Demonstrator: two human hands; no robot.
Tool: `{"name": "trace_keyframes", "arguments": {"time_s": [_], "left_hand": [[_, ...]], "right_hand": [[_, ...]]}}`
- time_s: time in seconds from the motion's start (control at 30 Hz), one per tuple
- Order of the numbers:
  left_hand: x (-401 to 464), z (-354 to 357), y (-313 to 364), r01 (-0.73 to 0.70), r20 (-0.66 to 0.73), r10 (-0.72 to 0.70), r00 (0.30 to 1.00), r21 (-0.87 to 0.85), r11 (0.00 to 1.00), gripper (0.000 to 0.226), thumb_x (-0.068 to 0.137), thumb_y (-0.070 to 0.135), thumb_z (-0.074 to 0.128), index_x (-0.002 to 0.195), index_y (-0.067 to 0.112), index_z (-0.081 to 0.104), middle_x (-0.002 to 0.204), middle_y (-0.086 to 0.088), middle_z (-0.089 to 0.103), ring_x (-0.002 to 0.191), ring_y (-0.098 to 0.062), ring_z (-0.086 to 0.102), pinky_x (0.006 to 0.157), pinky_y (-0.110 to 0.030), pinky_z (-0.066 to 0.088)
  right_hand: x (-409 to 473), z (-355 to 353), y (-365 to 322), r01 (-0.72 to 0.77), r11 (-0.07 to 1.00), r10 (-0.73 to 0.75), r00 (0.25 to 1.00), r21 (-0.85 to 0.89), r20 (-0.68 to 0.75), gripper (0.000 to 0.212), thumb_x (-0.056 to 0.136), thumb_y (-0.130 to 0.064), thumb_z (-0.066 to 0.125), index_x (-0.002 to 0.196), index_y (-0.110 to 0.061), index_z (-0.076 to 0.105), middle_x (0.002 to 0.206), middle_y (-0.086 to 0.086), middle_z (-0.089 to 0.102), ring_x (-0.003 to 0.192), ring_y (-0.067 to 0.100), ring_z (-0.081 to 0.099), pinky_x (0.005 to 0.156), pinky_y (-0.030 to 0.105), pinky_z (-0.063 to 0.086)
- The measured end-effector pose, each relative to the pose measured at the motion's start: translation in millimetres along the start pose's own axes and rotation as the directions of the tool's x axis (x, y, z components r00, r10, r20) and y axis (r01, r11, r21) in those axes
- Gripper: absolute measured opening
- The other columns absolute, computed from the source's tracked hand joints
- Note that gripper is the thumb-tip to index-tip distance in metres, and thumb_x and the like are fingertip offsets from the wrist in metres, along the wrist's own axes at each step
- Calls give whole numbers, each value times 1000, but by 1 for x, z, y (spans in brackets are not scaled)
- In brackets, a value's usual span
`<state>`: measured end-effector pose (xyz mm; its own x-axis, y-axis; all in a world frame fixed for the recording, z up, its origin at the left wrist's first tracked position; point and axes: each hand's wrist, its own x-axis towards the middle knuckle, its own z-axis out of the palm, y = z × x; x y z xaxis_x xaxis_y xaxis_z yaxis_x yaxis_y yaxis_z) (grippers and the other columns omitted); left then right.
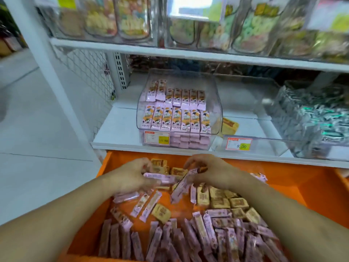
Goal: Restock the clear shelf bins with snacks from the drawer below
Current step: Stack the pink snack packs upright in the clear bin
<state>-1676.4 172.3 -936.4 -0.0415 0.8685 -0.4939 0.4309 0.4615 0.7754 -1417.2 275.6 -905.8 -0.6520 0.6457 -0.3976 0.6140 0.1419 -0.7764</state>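
The orange drawer [309, 186] below the shelf is pulled out and holds several pink snack bars [204, 231] and tan square packets [219, 199]. My left hand [130, 176] grips a pink bar [160, 177] lying crosswise over the drawer. My right hand [211, 171] pinches the top end of another pink bar [181, 188] that hangs slanted down to the left. On the shelf above stands a clear bin [217, 103] with two neat rows of the same pink bars. Beside it on the right is a clear bin [264, 142] holding almost nothing.
A bin of silver-green wrapped sweets [317, 118] sits at the right of the shelf. One tan packet [229, 125] lies behind the price tag [238, 144]. Upper shelf bins [132, 17] hold colourful snack bags. A white mesh side panel [88, 76] bounds the left.
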Motion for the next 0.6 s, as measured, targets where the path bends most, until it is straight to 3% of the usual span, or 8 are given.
{"name": "trace_keyframes", "arguments": {"time_s": [0.1, 0.17, 0.27, 0.33, 0.4, 0.47, 0.53, 0.6], "left_hand": [[-36, -3, 47, -83, -50, 76, 996, -156, 984, 32, 92, 36, 78, 112, 15, 65, 98, -9, 79, 85, -32, 78, 67, -40, 60], [-58, -2, 67, -133, -67, 120, 991, -256, 957, 18, 98, 29, 70, 114, 23, 74, 100, -7, 79, 88, -27, 76, 72, -39, 55], [-78, 5, 85, -147, -92, 120, 989, -400, 905, 21, 97, 14, 71, 116, 20, 78, 103, -21, 75, 83, -23, 72, 72, -37, 55], [-84, 14, 95, -137, -125, 86, 988, -482, 866, 22, 93, 6, 72, 112, 16, 79, 103, -19, 76, 85, -24, 73, 73, -37, 59], [-85, 24, 103, -125, -155, 45, 987, -554, 823, 24, 91, -1, 70, 109, 13, 79, 103, -14, 78, 89, -22, 75, 81, -43, 63], [-83, 31, 107, -105, -151, 19, 988, -591, 800, 28, 88, -2, 71, 111, 14, 77, 107, -10, 78, 100, -24, 74, 94, -52, 60], [-80, 34, 110, -85, -149, 1, 989, -561, 824, 34, 83, 3, 76, 113, 20, 76, 106, -4, 79, 107, -23, 72, 100, -52, 57], [-76, 34, 112, -106, -168, 23, 985, -509, 854, 42, 83, 5, 80, 117, 28, 73, 107, 4, 78, 106, -15, 71, 89, -42, 58]], "right_hand": [[-36, -27, -29, 45, 998, -41, 995, 42, -93, 18, 94, -14, 77, 110, -18, 70, 104, 16, 69, 68, 23, 73, 54, 32, 59], [-58, -38, -41, 95, 990, -80, 986, 102, -145, 21, 93, -2, 74, 111, -13, 70, 104, 15, 69, 66, 22, 73, 51, 30, 58], [-83, -46, -51, 172, 968, -131, 967, 181, -218, 29, 89, 7, 74, 108, -14, 71, 106, 16, 69, 72, 28, 74, 57, 34, 60], [-90, -47, -51, 211, 944, -146, 957, 254, -252, 32, 87, 13, 72, 106, -13, 72, 104, 16, 69, 73, 26, 74, 61, 33, 60], [-92, -48, -50, 240, 935, -169, 948, 259, -269, 35, 85, 15, 72, 103, -15, 72, 102, 9, 71, 78, 30, 75, 68, 43, 63], [-91, -48, -46, 248, 937, -181, 947, 246, -265, 35, 85, 13, 73, 103, -16, 72, 103, 9, 73, 81, 35, 74, 78, 52, 61], [-90, -51, -44, 238, 934, -168, 950, 268, -262, 33, 87, 13, 72, 104, -15, 72, 101, 11, 73, 76, 30, 73, 76, 48, 62], [-89, -56, -41, 220, 937, -152, 957, 272, -248, 31, 89, 9, 73, 105, -18, 74, 101, 10, 74, 78, 29, 74, 77, 46, 63]]}}
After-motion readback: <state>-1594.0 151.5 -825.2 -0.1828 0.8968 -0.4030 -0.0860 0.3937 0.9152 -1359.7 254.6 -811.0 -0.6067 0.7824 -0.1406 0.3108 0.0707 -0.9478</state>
